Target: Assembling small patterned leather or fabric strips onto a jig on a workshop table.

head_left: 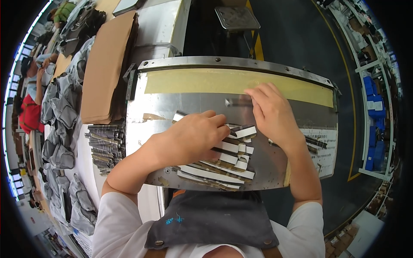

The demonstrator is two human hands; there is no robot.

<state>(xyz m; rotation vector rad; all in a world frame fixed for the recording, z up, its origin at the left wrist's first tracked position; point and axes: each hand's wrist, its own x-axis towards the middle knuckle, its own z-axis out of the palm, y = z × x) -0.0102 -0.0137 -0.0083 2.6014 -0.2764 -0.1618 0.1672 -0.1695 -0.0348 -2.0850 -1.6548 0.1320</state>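
Observation:
A pile of narrow strips (215, 172), white-faced with dark or brown edges, lies on the metal worktop (193, 101) near my body. Above its left part is my left hand (193, 135), fingers curled inward; its fingertips are partly hidden, so what they hold does not show. Farther right, my right hand (272, 112) is pinched closed, with thumb and index finger at the end of a short dark strip (238, 102). That strip is slightly blurred and lies just short of the yellow tape band (206, 81).
A metal bar (236, 65) bounds the worktop's far edge. Brown cardboard sheets (105, 69) and bundled dark strips (105, 144) stand to the left, beside grey fabric pieces (60, 112). A printed sheet (327, 142) lies right. Beyond are a stool (237, 18), shelving (374, 103) and other people.

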